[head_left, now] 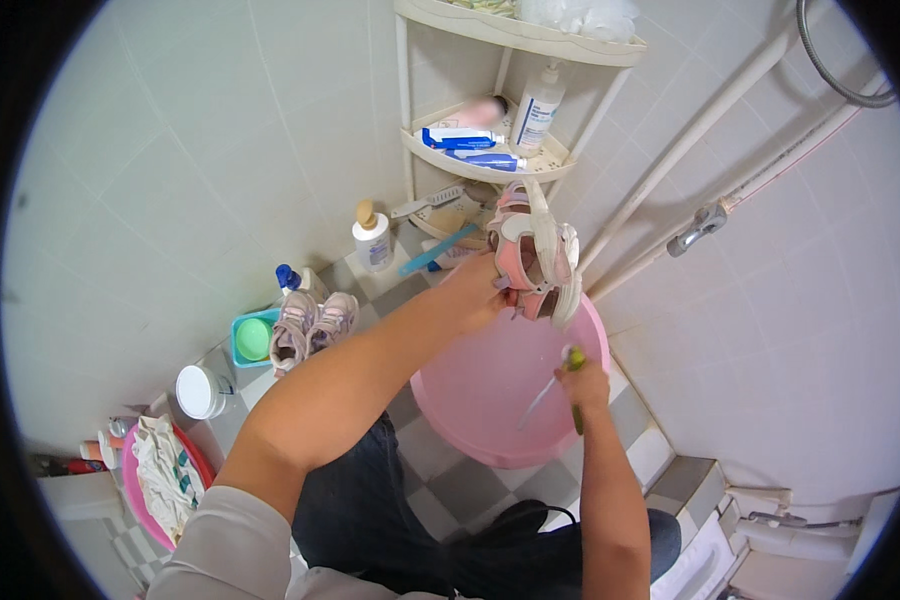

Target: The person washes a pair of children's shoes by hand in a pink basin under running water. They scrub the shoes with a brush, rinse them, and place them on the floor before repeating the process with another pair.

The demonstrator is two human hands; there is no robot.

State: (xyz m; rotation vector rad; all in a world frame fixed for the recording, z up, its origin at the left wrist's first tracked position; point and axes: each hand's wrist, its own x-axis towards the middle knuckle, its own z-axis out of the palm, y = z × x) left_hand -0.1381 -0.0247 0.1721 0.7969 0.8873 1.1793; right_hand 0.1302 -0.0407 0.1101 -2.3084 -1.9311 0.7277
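Observation:
My left hand [478, 290] is closed on a pair of pink and white sandals [530, 250], lifted over the far part of a large pink basin [470, 425]. The sandals' light soles face right. Lower and to the right, my right hand [585, 385] grips a green-handled brush [576, 358], also over the basin. The brush's head is small and blurred, so its bristles cannot be made out. A thin pale streak runs from this hand down across the basin; I cannot tell what it is.
A corner shelf [520, 40] holds tubes and a pump bottle [537, 108]. Another pump bottle [373, 240], lilac shoes [312, 328], a white tub [203, 392] and a pink basin of cloth [165, 470] line the left wall. Pipes [660, 185] run along the right wall.

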